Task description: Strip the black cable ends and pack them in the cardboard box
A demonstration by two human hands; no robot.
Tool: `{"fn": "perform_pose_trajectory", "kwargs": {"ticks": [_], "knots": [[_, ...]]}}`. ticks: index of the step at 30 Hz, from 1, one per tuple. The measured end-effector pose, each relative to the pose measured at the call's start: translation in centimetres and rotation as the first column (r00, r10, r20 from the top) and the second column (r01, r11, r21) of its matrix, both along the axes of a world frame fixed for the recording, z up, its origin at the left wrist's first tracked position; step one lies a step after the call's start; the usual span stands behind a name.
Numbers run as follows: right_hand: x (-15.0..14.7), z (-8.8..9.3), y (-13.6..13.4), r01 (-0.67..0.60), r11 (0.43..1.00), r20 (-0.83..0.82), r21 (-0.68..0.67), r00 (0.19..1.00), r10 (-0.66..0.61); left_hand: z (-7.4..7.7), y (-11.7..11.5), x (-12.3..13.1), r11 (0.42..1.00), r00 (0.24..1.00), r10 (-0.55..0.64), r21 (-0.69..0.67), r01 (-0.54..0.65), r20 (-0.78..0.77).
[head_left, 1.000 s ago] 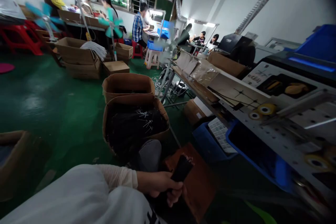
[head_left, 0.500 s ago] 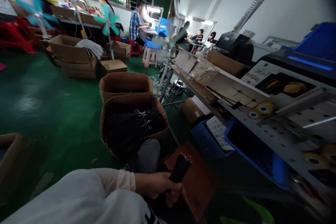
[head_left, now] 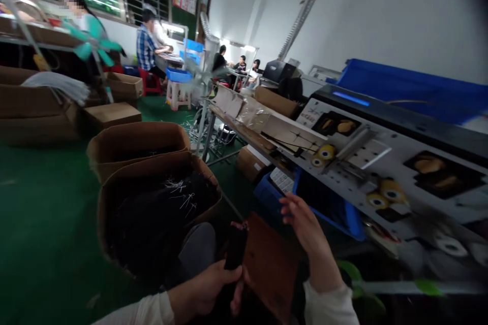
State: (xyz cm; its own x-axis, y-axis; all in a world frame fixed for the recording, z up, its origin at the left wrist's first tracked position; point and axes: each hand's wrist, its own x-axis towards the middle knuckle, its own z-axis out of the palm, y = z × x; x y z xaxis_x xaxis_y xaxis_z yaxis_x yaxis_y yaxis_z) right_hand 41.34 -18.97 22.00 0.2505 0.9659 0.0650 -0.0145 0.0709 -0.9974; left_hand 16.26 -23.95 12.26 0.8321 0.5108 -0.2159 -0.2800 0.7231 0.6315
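Observation:
My left hand (head_left: 208, 287) is low in the view, closed around a black bundle (head_left: 236, 247) whose upper end sticks out above my fingers. The bundle's material is too dark to make out. My right hand (head_left: 305, 228) is raised next to a brown flat board (head_left: 270, 269), holding nothing, with its fingers apart. Its fingertips are close to a blue crate (head_left: 272, 200). In front of me, a cardboard box (head_left: 148, 170) holds a dark heap with thin white pieces on top.
Another cardboard box (head_left: 137, 137) stands behind the front one. To the right runs a long table (head_left: 244, 122) carrying packaging and printed sheets. Further cardboard boxes (head_left: 110, 114) stand on the green floor. Several co-workers sit at benches in the distance, with fans among them.
My right hand has risen into view, open. The whole scene has shifted left as my head turned right. My left hand still grips the black bundle.

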Motion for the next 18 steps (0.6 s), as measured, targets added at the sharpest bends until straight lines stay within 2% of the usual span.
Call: {"fn": "perform_pose_trajectory", "kwargs": {"ticks": [3,5,8,12,15,18], "knots": [[-0.8,0.7,4.5,0.117,0.993,-0.27,0.034,0.957,-0.104,0.3,0.0,-0.5,0.999,0.998,0.026,-0.044,-0.024,0.054],[-1.1,1.2,7.1,0.192,0.98,-0.36,0.047,0.919,-0.162,0.6,0.1,-0.8,0.994,0.998,0.05,-0.101,-0.046,0.047],[-1.4,1.9,10.6,0.319,0.946,-0.425,0.062,0.866,-0.264,0.4,0.6,-1.2,0.988,0.997,0.08,-0.13,-0.08,0.0],[-1.3,2.7,14.3,0.479,0.877,-0.504,0.033,0.766,-0.399,-0.6,1.6,-1.6,0.993,0.997,0.059,-0.096,-0.063,-0.039],[-0.9,3.3,16.6,0.551,0.834,-0.504,0.032,0.73,-0.463,-1.4,1.9,-1.9,0.996,0.997,0.042,-0.072,-0.047,-0.07],[-0.4,3.9,18.4,0.622,0.782,-0.47,0.05,0.705,-0.531,-1.6,2.0,-2.0,0.997,0.997,0.04,-0.059,-0.044,-0.073]]}}
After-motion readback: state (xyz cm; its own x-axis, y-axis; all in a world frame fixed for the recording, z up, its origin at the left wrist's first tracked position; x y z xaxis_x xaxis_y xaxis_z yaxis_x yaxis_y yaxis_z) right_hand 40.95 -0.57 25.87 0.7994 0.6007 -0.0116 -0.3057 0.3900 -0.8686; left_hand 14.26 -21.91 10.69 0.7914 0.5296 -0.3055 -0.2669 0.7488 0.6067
